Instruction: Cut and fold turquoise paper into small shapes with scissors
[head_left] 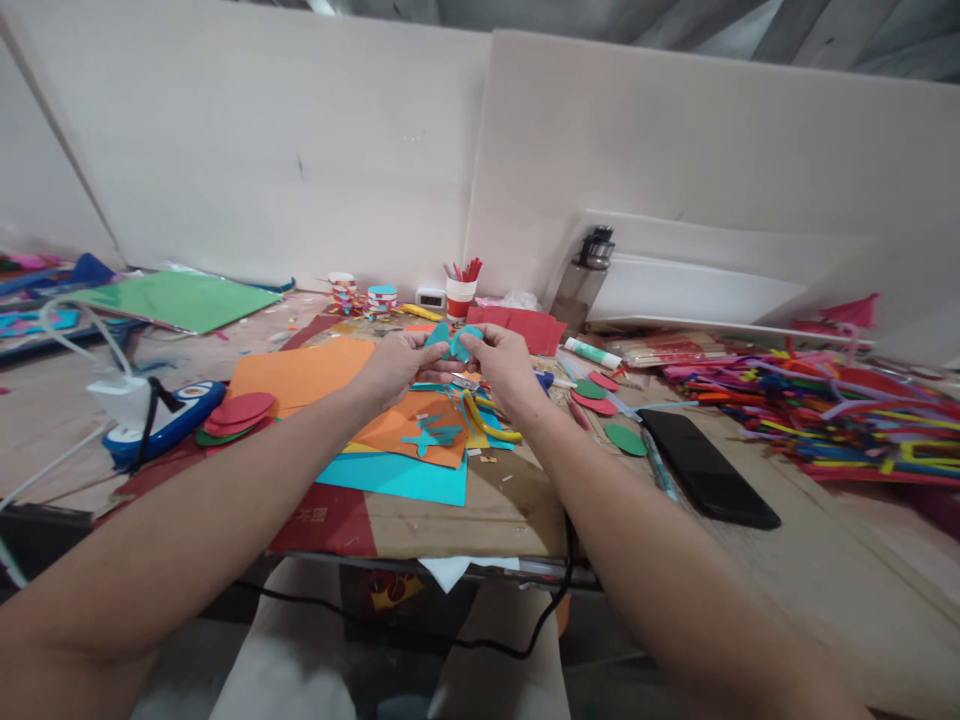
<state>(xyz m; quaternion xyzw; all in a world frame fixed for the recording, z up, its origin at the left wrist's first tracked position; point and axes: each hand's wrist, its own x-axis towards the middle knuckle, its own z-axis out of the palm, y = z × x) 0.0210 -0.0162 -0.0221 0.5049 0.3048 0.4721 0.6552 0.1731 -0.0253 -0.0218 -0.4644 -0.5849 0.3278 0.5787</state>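
Note:
Both arms reach forward over the desk. My left hand [401, 366] and my right hand [501, 362] meet above the paper pile, fingers pinched on small teal paper cut-outs [453, 340] held between them. Below the hands lie orange paper sheets [300, 372], a teal sheet [394, 475] with teal offcuts [431, 434] on top, and yellow-handled scissors [487, 418].
A black phone [705, 466] lies at right beside a glue stick [592, 352], red and green paper circles [600, 392] and a heap of coloured pipe cleaners [825, 410]. A red cup [460, 290], a bottle [589, 275], a green sheet [180, 298] and a power strip [161, 420] sit around.

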